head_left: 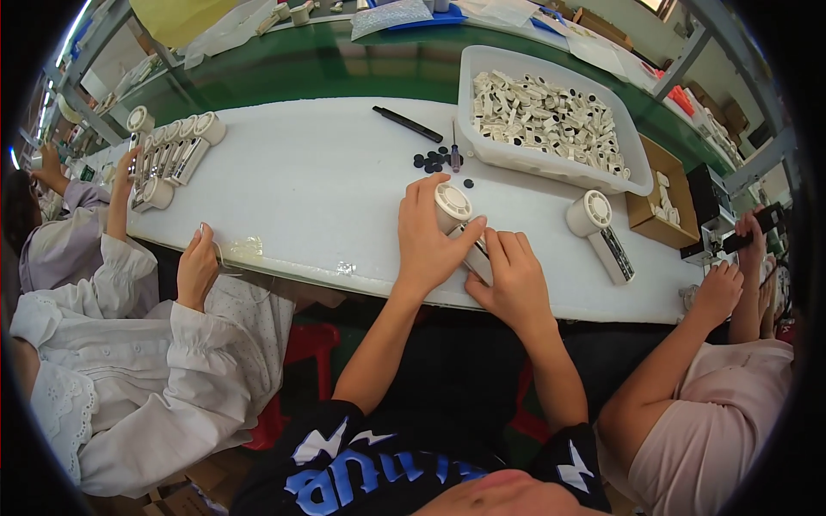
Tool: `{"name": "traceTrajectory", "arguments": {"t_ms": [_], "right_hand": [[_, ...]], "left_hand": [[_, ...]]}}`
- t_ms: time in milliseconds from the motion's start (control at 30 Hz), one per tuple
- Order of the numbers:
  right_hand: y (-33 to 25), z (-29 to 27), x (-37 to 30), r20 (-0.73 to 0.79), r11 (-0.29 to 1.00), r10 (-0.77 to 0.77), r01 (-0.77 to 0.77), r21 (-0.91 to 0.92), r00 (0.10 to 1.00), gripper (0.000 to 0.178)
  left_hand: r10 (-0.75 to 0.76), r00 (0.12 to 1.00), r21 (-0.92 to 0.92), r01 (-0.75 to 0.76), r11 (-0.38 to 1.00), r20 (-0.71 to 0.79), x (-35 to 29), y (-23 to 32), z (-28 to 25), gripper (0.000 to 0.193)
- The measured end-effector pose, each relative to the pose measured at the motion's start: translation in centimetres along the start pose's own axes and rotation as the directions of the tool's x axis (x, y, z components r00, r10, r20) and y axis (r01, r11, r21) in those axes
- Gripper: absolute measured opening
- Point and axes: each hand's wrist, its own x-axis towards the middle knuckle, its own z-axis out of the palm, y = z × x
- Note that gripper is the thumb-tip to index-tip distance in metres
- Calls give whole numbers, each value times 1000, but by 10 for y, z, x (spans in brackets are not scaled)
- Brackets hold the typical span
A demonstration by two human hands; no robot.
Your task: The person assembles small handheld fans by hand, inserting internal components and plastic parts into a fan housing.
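Near the front edge of the white table, both my hands hold a white handheld device [453,203] with a round vented head and a straight handle. My left hand [426,236] wraps round the head. My right hand [518,279] grips the lower part of the handle, its fingers covering much of it. Just beyond my left hand lie several small black round caps [436,161] and a screwdriver [455,155] with a purple handle. A similar white device [590,215] rests on the table to the right.
A translucent bin [551,166] of small white parts stands at the back right, beside a cardboard box [662,219]. A black pen-like tool [407,124] lies further back. Finished-looking devices [176,146] are grouped at left. Co-workers sit on both sides; one works at a black hand press [714,215].
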Motion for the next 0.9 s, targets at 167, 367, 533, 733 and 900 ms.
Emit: {"name": "traceTrajectory", "arguments": {"t_ms": [167,367,533,733,900], "right_hand": [[4,11,-14,-199,990,29,-1,139,980,55],[9,16,-22,-300,992,-107,123,34,948,61],[7,19,-23,-305,986,-12,62,157,952,59],[2,0,-16,20,923,186,-182,339,982,52],[1,6,-20,-32,863,204,-164,478,979,50]], "left_hand": [[-75,993,-184,91,979,91,-2,-8,-13,67],[-180,962,-227,226,947,206,-2,-1,-16,70],[-233,941,-445,323,835,245,-3,2,-18,74],[-13,967,-411,120,904,256,-25,-10,-49,74],[100,951,-268,-19,963,291,-27,-7,-57,71]]}}
